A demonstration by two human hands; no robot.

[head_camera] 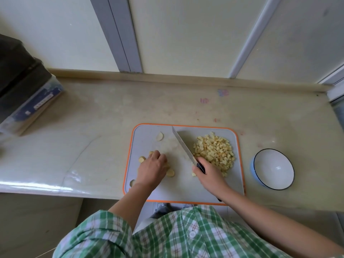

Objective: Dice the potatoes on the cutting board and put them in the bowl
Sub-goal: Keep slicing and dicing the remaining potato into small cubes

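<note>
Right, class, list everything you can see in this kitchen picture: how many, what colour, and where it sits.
cutting board: one, grey with an orange rim, near edge of the counter
potato cubes: one pile, pale yellow, right half of the board
potato slices: several, pale yellow, left half of the board
knife: one, steel blade, dark handle, across the board's middle
bowl: one, white inside, blue outside, empty, right of the board
counter: one, cream, under it all
box: one, dark, far left
shirt: one, green-and-white check, bottom
left hand: fingers curled over the potato slices
right hand: grips the knife handle
</note>
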